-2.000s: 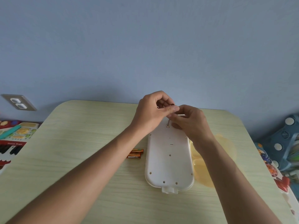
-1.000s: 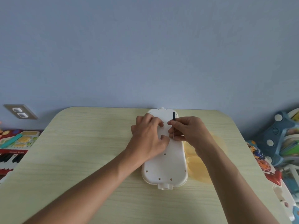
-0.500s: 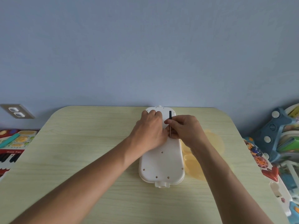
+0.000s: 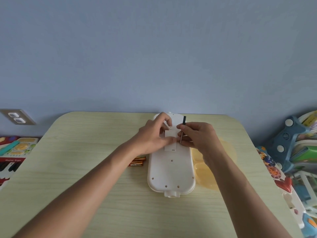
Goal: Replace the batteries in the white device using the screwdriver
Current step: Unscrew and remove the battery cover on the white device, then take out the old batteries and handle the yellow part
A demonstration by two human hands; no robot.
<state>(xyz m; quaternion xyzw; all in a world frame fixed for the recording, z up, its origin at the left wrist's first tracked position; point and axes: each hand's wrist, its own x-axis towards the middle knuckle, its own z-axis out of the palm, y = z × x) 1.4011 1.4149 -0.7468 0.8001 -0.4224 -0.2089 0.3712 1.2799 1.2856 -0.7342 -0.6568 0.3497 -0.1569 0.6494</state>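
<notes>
Hands are busy at the far end of the white device (image 4: pixel 170 170), which lies flat with its back side up on the pale wooden surface (image 4: pixel 85 169). It reaches from the far edge of the surface toward the person, and little round holes dot its back.

The left hand (image 4: pixel 152 140) pinches a small white cover (image 4: pixel 169 140) between thumb and fingers. The cover sits on the far part of the device, and its far end looks a bit lifted, though I cannot tell for sure.

The right hand (image 4: pixel 197 136) pinches a thin screwdriver (image 4: pixel 182 130) with its fingers pressed together. The black handle sticks up past the fingers, and the metal tip points down, just beside the right edge of the cover. I cannot tell if the tip touches the device.

Batteries (image 4: pixel 137 161), orange and black, lie in a small bunch on the surface just to the left of the device, partly hidden under the left arm.

On the right, touching the device's side, is a see-through yellow dish (image 4: pixel 205 172). The right arm covers part of it, and I cannot tell what is in it.

Bright toys (image 4: pixel 12 150) sit past the left edge of the surface, and more toys (image 4: pixel 295 152) are piled on the right. A wall outlet (image 4: pixel 16 117) is on the blue wall (image 4: pixel 154 48).
</notes>
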